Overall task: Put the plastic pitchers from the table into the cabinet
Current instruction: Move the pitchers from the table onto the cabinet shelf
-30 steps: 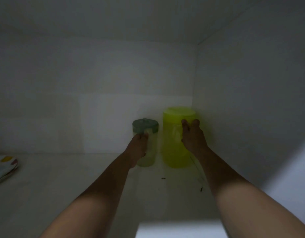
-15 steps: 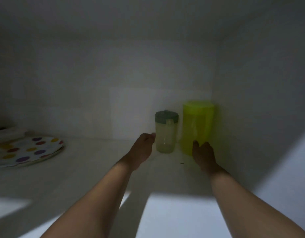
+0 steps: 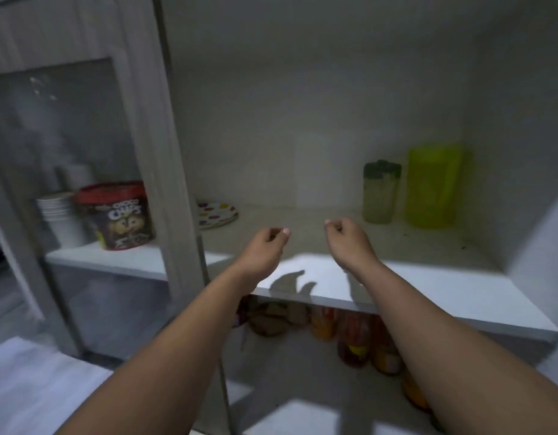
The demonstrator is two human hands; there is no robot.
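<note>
I had let go of both pitchers and drawn my left hand [image 3: 266,246] and right hand [image 3: 346,238] back empty, grips loosely curled, leaving green-lidded pitcher [image 3: 379,191] and yellow pitcher [image 3: 433,186] upright in the shelf's [image 3: 412,284] back right corner, apparently stowed.

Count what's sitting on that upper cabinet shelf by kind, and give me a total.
Plastic pitchers: 2, the yellow-green pitcher and the smaller green-lidded pitcher, side by side at the back right.
Polka-dot plates: 1, the polka-dot plate at the left.
Total: 3.
</note>
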